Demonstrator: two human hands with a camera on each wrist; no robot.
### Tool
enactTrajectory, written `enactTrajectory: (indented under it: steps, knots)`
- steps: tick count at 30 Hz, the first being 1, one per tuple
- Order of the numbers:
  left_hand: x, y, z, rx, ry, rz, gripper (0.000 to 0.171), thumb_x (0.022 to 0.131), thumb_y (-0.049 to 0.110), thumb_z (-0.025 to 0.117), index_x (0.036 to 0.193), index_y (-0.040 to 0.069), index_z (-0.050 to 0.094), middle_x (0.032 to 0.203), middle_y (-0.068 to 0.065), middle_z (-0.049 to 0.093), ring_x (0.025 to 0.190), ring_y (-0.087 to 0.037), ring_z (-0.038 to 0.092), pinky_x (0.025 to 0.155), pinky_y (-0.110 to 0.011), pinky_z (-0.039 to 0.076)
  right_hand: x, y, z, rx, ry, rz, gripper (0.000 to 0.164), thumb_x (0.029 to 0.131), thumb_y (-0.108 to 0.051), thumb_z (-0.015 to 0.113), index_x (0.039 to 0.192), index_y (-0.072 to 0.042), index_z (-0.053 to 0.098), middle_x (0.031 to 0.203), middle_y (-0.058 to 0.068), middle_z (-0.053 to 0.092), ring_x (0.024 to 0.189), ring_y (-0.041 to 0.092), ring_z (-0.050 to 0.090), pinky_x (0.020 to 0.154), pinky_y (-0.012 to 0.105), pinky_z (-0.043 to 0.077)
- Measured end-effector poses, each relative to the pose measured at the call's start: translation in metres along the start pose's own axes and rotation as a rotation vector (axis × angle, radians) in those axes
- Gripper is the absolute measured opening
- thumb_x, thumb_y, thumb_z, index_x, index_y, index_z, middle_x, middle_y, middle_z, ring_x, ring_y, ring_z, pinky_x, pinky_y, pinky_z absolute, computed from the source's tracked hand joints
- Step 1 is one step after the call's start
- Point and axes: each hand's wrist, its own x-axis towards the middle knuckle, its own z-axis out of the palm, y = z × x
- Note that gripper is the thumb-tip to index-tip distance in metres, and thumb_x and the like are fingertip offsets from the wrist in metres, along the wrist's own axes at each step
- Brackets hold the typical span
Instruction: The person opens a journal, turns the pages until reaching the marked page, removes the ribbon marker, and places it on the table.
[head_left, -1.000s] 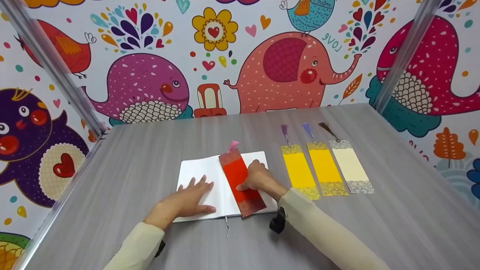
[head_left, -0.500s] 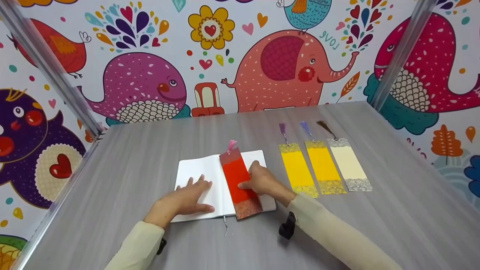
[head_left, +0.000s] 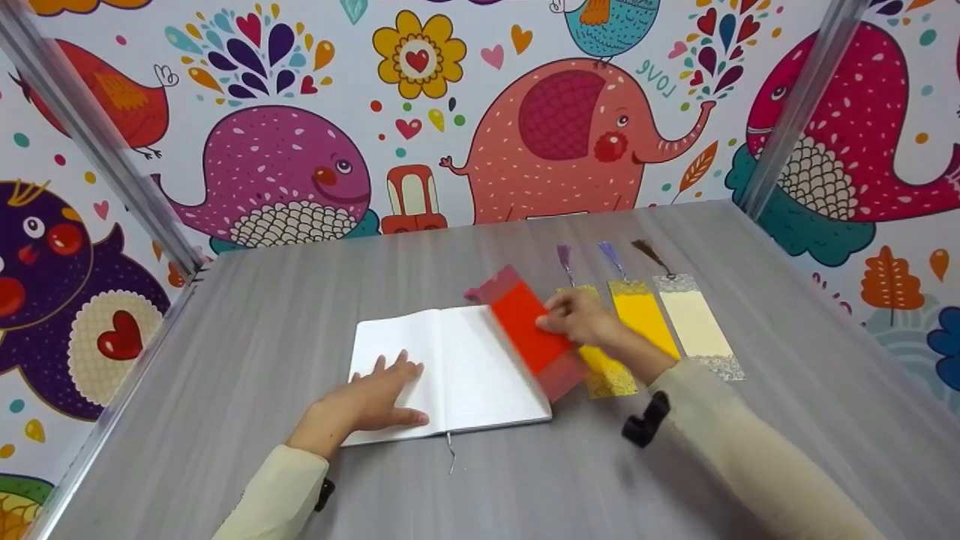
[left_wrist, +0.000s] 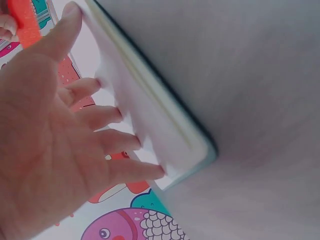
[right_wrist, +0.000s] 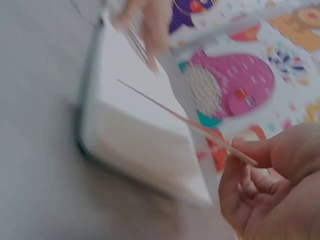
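An open notebook [head_left: 487,367] with blank white pages lies on the table. My left hand [head_left: 375,397] rests on its left page with fingers spread; the left wrist view shows those fingertips [left_wrist: 155,171] touching the page. Above the right page's outer edge, my right hand [head_left: 589,319] pinches a red bookmark [head_left: 525,322] by its long right side, thumb on top. In the right wrist view the bookmark [right_wrist: 175,115] appears edge-on, tilted above the notebook. Its pink tassel [head_left: 474,294] trails at the far end, blurred.
Right of the notebook lie a yellow bookmark [head_left: 611,379] with a purple tassel, partly covered by my right hand, another yellow bookmark [head_left: 645,319] with a blue tassel, and a cream one [head_left: 697,322] with a brown tassel. A ribbon [head_left: 451,454] hangs from the notebook's near edge.
My right hand has lifted the red bookmark off the notebook's middle and carried it to the right, tilting it. The right page is now uncovered. My left hand has stayed in place.
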Motion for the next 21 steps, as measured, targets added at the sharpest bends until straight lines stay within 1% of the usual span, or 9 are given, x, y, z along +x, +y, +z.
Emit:
enactTrajectory:
  steps: [2, 6, 9, 12, 16, 21]
  knots:
    - [-0.002, 0.0, 0.0, -0.007, 0.001, 0.003, 0.085, 0.089, 0.045, 0.073, 0.155, 0.006, 0.036, 0.166, -0.024, 0.019, 0.152, -0.052, 0.013, 0.116, -0.074, 0.016, 0.002, 0.002, -0.023, 0.007, 0.036, 0.018, 0.037, 0.095, -0.023, 0.07, 0.12, 0.001, 0.059, 0.101, 0.008, 0.062, 0.076, 0.013, 0.058, 0.063, 0.022, 0.051]
    - [-0.004, -0.001, 0.0, -0.009, 0.003, 0.003, 0.085, 0.089, 0.045, 0.073, 0.155, 0.006, 0.036, 0.165, -0.024, 0.019, 0.152, -0.051, 0.013, 0.116, -0.075, 0.015, -0.002, 0.005, -0.068, 0.068, 0.057, 0.053, 0.045, 0.097, -0.029, 0.067, 0.128, 0.0, 0.053, 0.111, 0.01, 0.062, 0.082, 0.013, 0.063, 0.071, 0.023, 0.057]
    - [-0.005, -0.002, 0.0, -0.004, 0.006, 0.005, 0.085, 0.089, 0.045, 0.072, 0.155, 0.005, 0.036, 0.165, -0.024, 0.019, 0.152, -0.051, 0.013, 0.115, -0.075, 0.015, -0.01, 0.005, -0.098, 0.122, 0.046, 0.051, 0.047, 0.098, -0.032, 0.064, 0.13, 0.0, 0.049, 0.11, 0.006, 0.061, 0.086, 0.013, 0.065, 0.076, 0.024, 0.058]
    - [-0.005, -0.002, -0.001, 0.001, 0.004, 0.007, 0.086, 0.089, 0.046, 0.072, 0.155, 0.005, 0.035, 0.165, -0.025, 0.019, 0.152, -0.051, 0.013, 0.115, -0.075, 0.016, -0.018, 0.003, -0.127, 0.148, 0.052, 0.054, 0.048, 0.099, -0.034, 0.062, 0.132, -0.003, 0.046, 0.107, 0.0, 0.06, 0.087, 0.011, 0.066, 0.079, 0.024, 0.058]
    - [-0.006, -0.001, -0.001, 0.007, -0.003, 0.008, 0.087, 0.089, 0.047, 0.071, 0.155, 0.005, 0.035, 0.165, -0.025, 0.019, 0.152, -0.052, 0.013, 0.116, -0.074, 0.017, -0.027, 0.0, -0.161, 0.142, 0.093, 0.093, 0.054, 0.098, -0.04, 0.062, 0.137, -0.007, 0.045, 0.11, -0.004, 0.059, 0.093, 0.011, 0.064, 0.082, 0.023, 0.058]
    - [-0.008, -0.002, -0.001, 0.011, 0.007, 0.0, 0.086, 0.089, 0.046, 0.071, 0.155, 0.005, 0.035, 0.165, -0.025, 0.019, 0.152, -0.051, 0.013, 0.116, -0.073, 0.017, -0.033, 0.0, -0.197, 0.112, 0.146, 0.131, 0.069, 0.095, -0.051, 0.06, 0.145, -0.009, 0.04, 0.121, -0.001, 0.055, 0.102, 0.012, 0.061, 0.087, 0.022, 0.057]
